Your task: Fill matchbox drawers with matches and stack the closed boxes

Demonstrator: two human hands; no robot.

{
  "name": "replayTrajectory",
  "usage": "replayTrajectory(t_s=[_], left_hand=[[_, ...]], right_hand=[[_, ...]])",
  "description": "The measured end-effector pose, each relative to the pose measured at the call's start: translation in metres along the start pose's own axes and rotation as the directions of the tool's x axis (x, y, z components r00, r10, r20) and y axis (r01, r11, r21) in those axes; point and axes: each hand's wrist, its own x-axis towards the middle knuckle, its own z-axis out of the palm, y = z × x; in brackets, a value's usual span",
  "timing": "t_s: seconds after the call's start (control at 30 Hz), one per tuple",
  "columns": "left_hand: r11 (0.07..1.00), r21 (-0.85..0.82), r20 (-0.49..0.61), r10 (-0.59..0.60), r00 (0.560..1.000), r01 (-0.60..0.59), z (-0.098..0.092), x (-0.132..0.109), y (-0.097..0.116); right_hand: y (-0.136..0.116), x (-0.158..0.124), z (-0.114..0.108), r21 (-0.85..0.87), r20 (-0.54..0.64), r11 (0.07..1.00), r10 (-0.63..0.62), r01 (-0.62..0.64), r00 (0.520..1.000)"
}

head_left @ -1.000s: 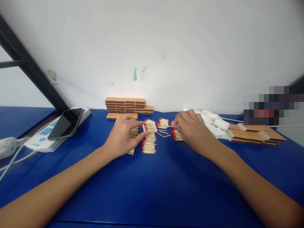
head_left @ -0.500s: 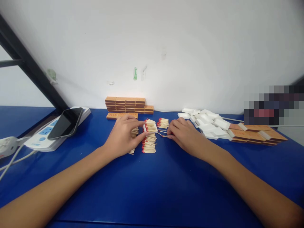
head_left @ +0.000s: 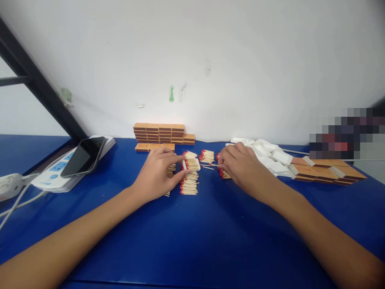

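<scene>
My left hand (head_left: 159, 170) grips a small white matchbox tray (head_left: 197, 163) between thumb and fingers. Red-tipped matches (head_left: 191, 161) lie in and over this tray. Just in front of it is a row of matches (head_left: 189, 186), and another bunch is partly hidden behind my left hand. My right hand (head_left: 239, 162) pinches a match (head_left: 214, 165) by one end, low over the blue table. A loose match (head_left: 207, 167) lies close by. Behind my right fingers, a further pile of matches (head_left: 223, 173) shows in part. A small bunch of matches (head_left: 207, 156) sits between the hands, farther back.
Orange matchboxes (head_left: 159, 133) are stacked against the wall. White trays (head_left: 264, 152) are heaped at the right, beside more orange boxes (head_left: 323, 172). A phone (head_left: 83, 155) rests on a white power strip (head_left: 57, 172) at the left, with cables (head_left: 21, 200) nearby.
My right hand has moved slightly right and up, with a match at its fingertips. The pile of matches behind it now shows. My left hand keeps its hold on the tray.
</scene>
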Motion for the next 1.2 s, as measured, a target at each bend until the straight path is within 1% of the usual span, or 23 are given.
replayTrajectory(t_s=[0.03, 0.1, 0.2, 0.33, 0.43, 0.53, 0.7, 0.77, 0.9, 0.97, 1.03, 1.1, 1.2], left_hand=[[1.0, -0.001, 0.001, 0.002, 1.0, -0.002, 0.0, 0.0, 0.0], [1.0, -0.004, -0.002, 0.006, 1.0, -0.006, 0.0, 0.0, 0.001], [1.0, -0.005, 0.009, 0.007, 1.0, -0.006, 0.0, 0.0, 0.002], [1.0, -0.028, 0.045, 0.016, 0.999, -0.015, 0.002, -0.001, 0.006], [0.998, -0.065, 0.057, 0.029, 0.998, -0.025, 0.004, -0.002, 0.013], [0.994, -0.108, 0.054, 0.028, 0.998, -0.022, 0.005, -0.003, 0.019], [0.99, -0.139, 0.036, 0.034, 0.999, -0.029, 0.006, -0.003, 0.02], [0.988, -0.15, 0.034, 0.025, 0.999, -0.02, 0.006, -0.003, 0.02], [0.984, -0.179, 0.04, -0.005, 0.999, 0.012, 0.005, -0.003, 0.022], [0.986, -0.168, 0.031, 0.004, 1.0, 0.001, 0.004, -0.002, 0.022], [0.991, -0.134, 0.015, 0.023, 1.0, -0.021, 0.001, -0.001, 0.019], [0.995, -0.096, -0.01, 0.02, 1.0, -0.021, -0.003, 0.001, 0.014], [0.997, -0.071, -0.069, -0.047, 0.996, 0.042, -0.008, 0.005, 0.006]], right_hand=[[0.0, 0.0, -0.001, 0.035, 0.012, 0.999, -0.007, 0.007, 1.0], [-0.001, -0.001, -0.003, 0.158, 0.019, 0.987, -0.024, 0.02, 1.0], [-0.007, -0.001, -0.008, 0.333, -0.006, 0.943, -0.008, 0.009, 1.0], [-0.019, 0.0, -0.014, 0.424, -0.055, 0.905, 0.048, -0.02, 0.997], [-0.029, 0.001, -0.015, 0.429, -0.067, 0.903, 0.047, -0.013, 0.997], [-0.038, 0.001, -0.013, 0.405, -0.049, 0.914, 0.025, -0.003, 0.998], [-0.044, 0.0, -0.016, 0.403, -0.057, 0.915, -0.009, 0.031, 0.998], [-0.043, 0.0, -0.017, 0.429, -0.071, 0.903, 0.018, 0.014, 0.997], [-0.036, 0.002, -0.017, 0.503, -0.096, 0.862, 0.122, -0.058, 0.988], [-0.03, 0.002, -0.014, 0.514, -0.095, 0.853, 0.163, -0.092, 0.982], [-0.023, 0.002, -0.009, 0.488, -0.096, 0.867, 0.173, -0.105, 0.98], [-0.016, 0.002, -0.003, 0.439, -0.098, 0.895, 0.132, -0.076, 0.986], [-0.012, 0.004, 0.007, 0.372, -0.061, 0.928, 0.031, -0.006, 0.998]])
